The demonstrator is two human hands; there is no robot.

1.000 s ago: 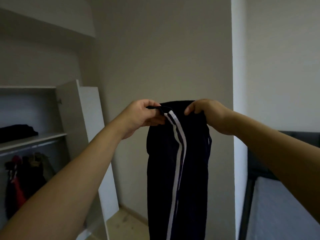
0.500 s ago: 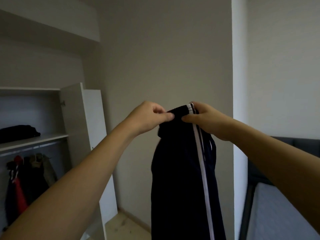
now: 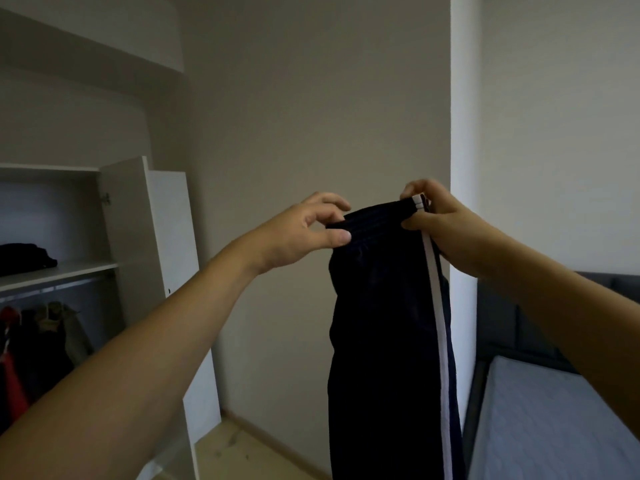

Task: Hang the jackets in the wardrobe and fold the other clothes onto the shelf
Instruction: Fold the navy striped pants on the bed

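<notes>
Dark navy track pants (image 3: 381,323) with a white side stripe hang straight down in front of me, held up by the waistband. My left hand (image 3: 301,233) pinches the waistband's left end between thumb and fingers. My right hand (image 3: 440,226) pinches the right end, at the top of the stripe. At the far left stands the open wardrobe, with a shelf (image 3: 55,273) carrying a folded dark garment (image 3: 24,258). Below the shelf, jackets (image 3: 38,351) hang from the rail.
The wardrobe's white door (image 3: 162,271) stands open between me and the wall. A bed with a grey mattress (image 3: 554,427) and dark headboard fills the lower right. A white wall corner (image 3: 464,133) rises behind the pants. Wooden floor shows at the bottom.
My hands have spread apart along the waistband, pulling it flat. The white stripe has moved from the middle of the pants to their right edge.
</notes>
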